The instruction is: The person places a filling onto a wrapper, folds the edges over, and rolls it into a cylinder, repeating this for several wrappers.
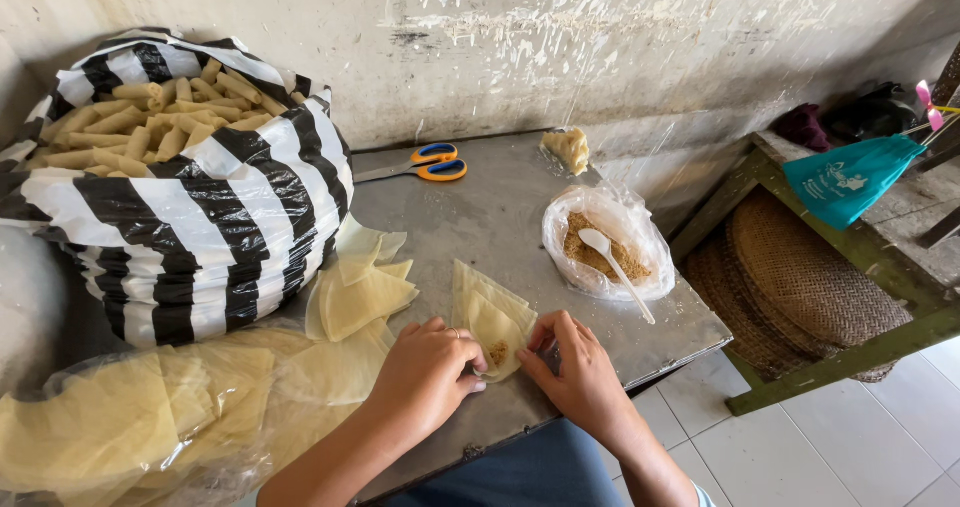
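Both my hands rest at the near edge of a grey metal table [500, 207]. My left hand [425, 372] and my right hand [575, 367] pinch the near corner of a pale yellow triangular wrapper [490, 317] lying flat on the table. A small heap of brown crumbly filling [497, 352] sits on that corner between my fingertips. A ring shows on my left hand.
A clear bag of brown filling [605, 252] with a white spoon [615, 262] stands to the right. Loose wrappers [355, 292] and a plastic bag of wrappers [130, 417] lie left. A black-and-white striped bag [210, 227] holds several finished rolls [150, 117]. Scissors [425, 164] lie at the back.
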